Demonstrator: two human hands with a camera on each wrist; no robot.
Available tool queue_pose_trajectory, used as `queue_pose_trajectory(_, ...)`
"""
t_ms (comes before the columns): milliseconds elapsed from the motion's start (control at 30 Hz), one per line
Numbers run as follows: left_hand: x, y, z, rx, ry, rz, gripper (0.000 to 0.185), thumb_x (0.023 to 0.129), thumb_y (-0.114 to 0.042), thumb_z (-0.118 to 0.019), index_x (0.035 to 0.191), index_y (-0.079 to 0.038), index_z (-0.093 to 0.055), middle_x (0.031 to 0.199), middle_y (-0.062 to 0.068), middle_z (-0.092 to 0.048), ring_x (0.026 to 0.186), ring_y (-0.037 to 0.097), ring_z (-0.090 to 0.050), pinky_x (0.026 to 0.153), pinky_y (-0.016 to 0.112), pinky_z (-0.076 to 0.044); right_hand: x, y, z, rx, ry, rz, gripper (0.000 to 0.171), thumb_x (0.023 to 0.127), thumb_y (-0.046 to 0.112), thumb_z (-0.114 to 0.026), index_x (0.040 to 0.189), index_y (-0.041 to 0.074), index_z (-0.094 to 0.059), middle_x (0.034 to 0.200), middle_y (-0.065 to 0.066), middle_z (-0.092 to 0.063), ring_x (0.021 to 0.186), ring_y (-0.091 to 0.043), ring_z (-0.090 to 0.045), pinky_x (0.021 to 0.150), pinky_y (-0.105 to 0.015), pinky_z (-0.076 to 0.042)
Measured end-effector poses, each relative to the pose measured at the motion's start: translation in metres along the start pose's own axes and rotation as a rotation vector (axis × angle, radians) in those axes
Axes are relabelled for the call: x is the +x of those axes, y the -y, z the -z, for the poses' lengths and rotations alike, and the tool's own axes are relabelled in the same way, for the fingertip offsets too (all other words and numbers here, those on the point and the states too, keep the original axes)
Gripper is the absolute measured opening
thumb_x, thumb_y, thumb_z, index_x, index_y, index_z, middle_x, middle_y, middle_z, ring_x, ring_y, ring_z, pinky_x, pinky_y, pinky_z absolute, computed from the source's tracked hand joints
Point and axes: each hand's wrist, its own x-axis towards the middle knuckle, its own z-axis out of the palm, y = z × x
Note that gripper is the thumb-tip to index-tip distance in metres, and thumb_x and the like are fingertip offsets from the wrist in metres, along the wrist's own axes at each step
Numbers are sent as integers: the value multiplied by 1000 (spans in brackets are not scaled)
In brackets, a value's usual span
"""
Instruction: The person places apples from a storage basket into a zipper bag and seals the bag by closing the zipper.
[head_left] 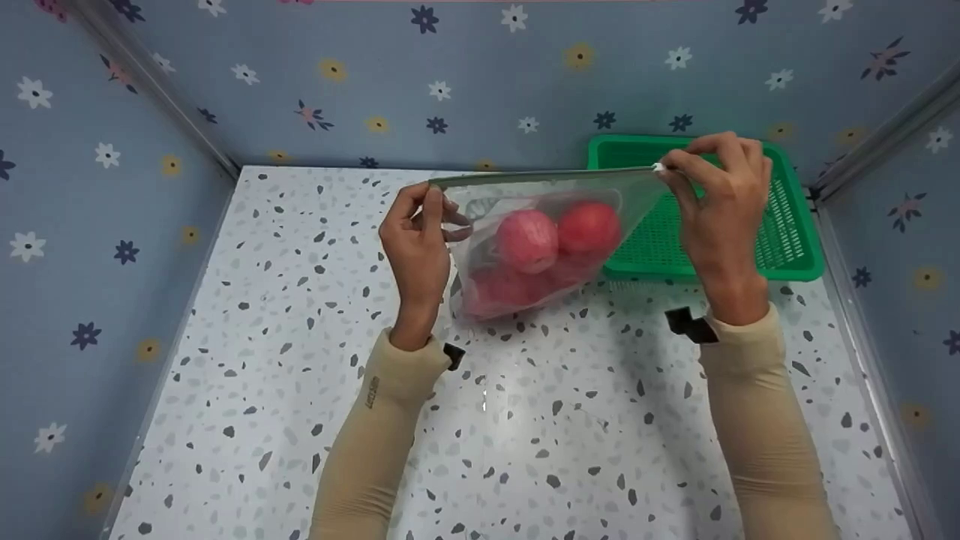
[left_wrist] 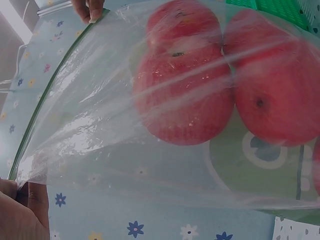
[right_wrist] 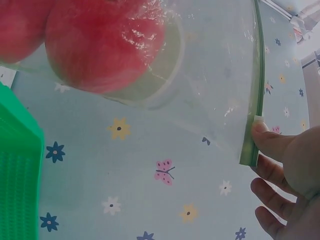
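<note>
Flowered blue wallpaper closes round a speckled white table [head_left: 300, 420], and toward the upper right of the head view a green basket [head_left: 787, 240] sits against the back wall.

Above the table, at the centre of that view, we hold a clear zip bag [head_left: 540, 225] by the two ends of its green seal strip [head_left: 547, 177], stretched level between our hands. Our left hand [head_left: 418, 240] pinches the left end, thumb and fingers curled tight on the corner; our right hand [head_left: 720, 202] pinches the right end, where the white slider [head_left: 658, 168] sits under the fingertips. Inside hang red apples [head_left: 555, 236], at least three as far as we can count, sagging toward the lower left so the bag droops just above the table, partly in front of the basket.

The step looks to us like closing the seal. To do it well, we judge the strip should stay taut and straight: the left pinch anchors its end while the right draws the slider along in one even pull. The fruit's weight drags the film down, so any slack could buckle the strip or let the slider jump its track. From the right wrist view the strip [right_wrist: 252, 100] runs clean and unwrinkled, which is what we want.
</note>
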Motion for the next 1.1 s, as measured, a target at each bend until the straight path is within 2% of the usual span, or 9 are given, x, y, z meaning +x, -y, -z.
queue_pose_trajectory(267,1,0,3,5,0,3,17,107,-2,-52,100,6,-66,84,0,-64,67,13,-71,62,35,-64,-1,-6,7,-17,4,7,28,99,29,-68,104,4,-81,112,-21,-65,107,-42,-48,105,-56,-32)
queue_pose_trajectory(467,0,-1,5,7,25,-6,16,107,0,-52,101,8,-65,84,-3,-64,68,12,-71,63,35,-64,-4,-8,11,-29,10,23,25,99,26,-69,103,4,-81,111,-21,-65,105,-42,-48,104,-57,-33)
queue_pose_trajectory(567,-1,-1,8,18,48,-10,16,107,0,-52,102,9,-65,84,-4,-65,68,11,-71,63,36,-64,-7,-9,17,-44,26,61,22,98,23,-70,102,4,-81,110,-21,-66,104,-42,-49,100,-57,-34)
queue_pose_trajectory(700,-2,-1,13,25,91,-23,15,106,1,-53,102,8,-65,84,-6,-66,69,11,-71,63,36,-64,-12,-12,28,-63,61,164,15,95,16,-74,100,3,-80,107,-19,-67,103,-41,-51,95,-56,-34)
queue_pose_trajectory(900,-6,0,24,9,204,-69,17,106,1,-54,102,15,-62,84,-9,-69,70,9,-72,63,35,-64,-24,-15,48,-77,125,310,9,89,4,-79,98,2,-80,105,-20,-67,101,-42,-53,91,-58,-36)
queue_pose_trajectory(1033,-8,2,34,-60,334,-68,26,106,-8,-59,102,18,-60,85,-9,-71,71,8,-73,63,35,-64,-35,-16,62,-70,187,366,10,87,2,-81,96,1,-80,103,-20,-69,100,-42,-54,90,-57,-39)
queue_pose_trajectory(1100,-9,3,39,-100,409,-61,33,106,-13,-61,101,19,-60,86,-8,-71,72,8,-73,62,35,-64,-39,-16,70,-57,234,384,8,92,9,-78,96,1,-80,102,-19,-69,100,-41,-55,90,-57,-40)
